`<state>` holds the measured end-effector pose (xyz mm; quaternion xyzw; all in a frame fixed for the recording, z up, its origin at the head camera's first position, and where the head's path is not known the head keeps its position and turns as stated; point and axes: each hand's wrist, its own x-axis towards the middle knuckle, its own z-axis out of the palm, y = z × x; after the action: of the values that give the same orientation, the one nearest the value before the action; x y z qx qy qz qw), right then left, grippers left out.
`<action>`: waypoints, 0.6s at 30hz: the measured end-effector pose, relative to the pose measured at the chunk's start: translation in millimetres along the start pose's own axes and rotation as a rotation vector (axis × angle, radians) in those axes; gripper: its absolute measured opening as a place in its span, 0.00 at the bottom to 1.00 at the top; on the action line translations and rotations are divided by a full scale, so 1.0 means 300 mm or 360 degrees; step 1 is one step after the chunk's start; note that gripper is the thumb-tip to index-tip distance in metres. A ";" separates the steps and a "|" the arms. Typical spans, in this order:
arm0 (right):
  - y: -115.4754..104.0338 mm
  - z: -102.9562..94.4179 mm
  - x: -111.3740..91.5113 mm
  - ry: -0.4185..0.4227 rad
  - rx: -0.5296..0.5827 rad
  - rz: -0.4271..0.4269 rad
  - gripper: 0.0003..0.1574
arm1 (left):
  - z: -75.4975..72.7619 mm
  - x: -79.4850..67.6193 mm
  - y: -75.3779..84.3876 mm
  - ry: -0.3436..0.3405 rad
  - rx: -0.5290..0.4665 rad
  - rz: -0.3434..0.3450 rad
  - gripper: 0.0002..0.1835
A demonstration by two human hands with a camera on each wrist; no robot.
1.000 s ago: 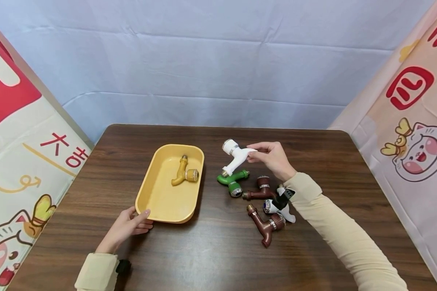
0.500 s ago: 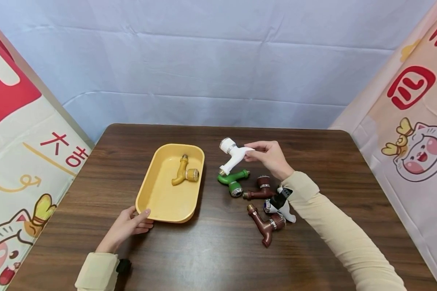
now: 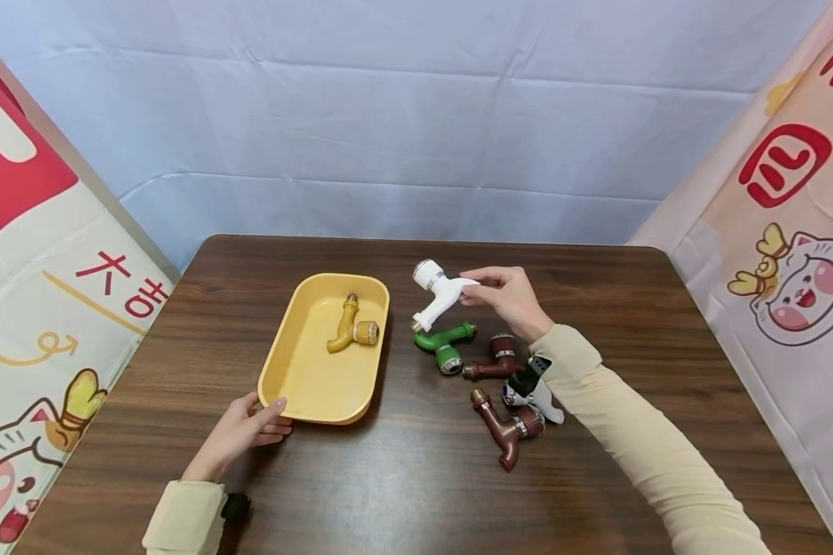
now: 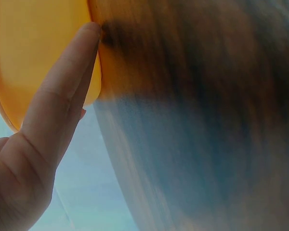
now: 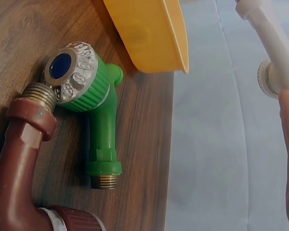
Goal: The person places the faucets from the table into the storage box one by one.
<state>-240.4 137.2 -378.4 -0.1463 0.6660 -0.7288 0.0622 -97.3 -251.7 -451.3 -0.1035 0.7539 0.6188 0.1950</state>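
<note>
A white faucet (image 3: 440, 297) is held in the air by its spout, between the thumb and fingers of my right hand (image 3: 511, 299). Its white knob points up and left, its threaded end down and left. Just below lies a green faucet (image 3: 446, 339) on the table. My left hand (image 3: 244, 432) holds the near left corner of a yellow tray (image 3: 272, 368), thumb over the rim and the other fingers against the outside. Inside the tray rests a yellow faucet (image 3: 348, 325). In the right wrist view the white faucet (image 5: 274, 45) shows only partly.
Right of the tray lie a brown faucet (image 3: 486, 371), another brown faucet (image 3: 507, 439) nearer the front, and a white faucet (image 3: 545, 402) partly hidden by the black wrist camera (image 3: 530, 376). All rest on the dark wooden table (image 3: 403, 493).
My right hand has shifted slightly left with the white faucet, towards the tray. The left hand and the tray have stayed in place.
</note>
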 end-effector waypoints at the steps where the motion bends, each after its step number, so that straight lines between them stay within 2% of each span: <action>1: 0.000 0.001 0.001 -0.0002 -0.0003 0.0000 0.20 | 0.000 0.000 0.000 -0.0001 -0.0003 0.0000 0.26; 18: -0.007 0.029 0.020 0.0000 -0.0011 -0.0015 0.20 | 0.002 -0.003 0.004 0.0004 0.0004 0.0001 0.26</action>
<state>-243.1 127.4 -375.0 -0.1496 0.6678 -0.7268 0.0585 -96.8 -250.9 -450.0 -0.1038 0.7549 0.6178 0.1940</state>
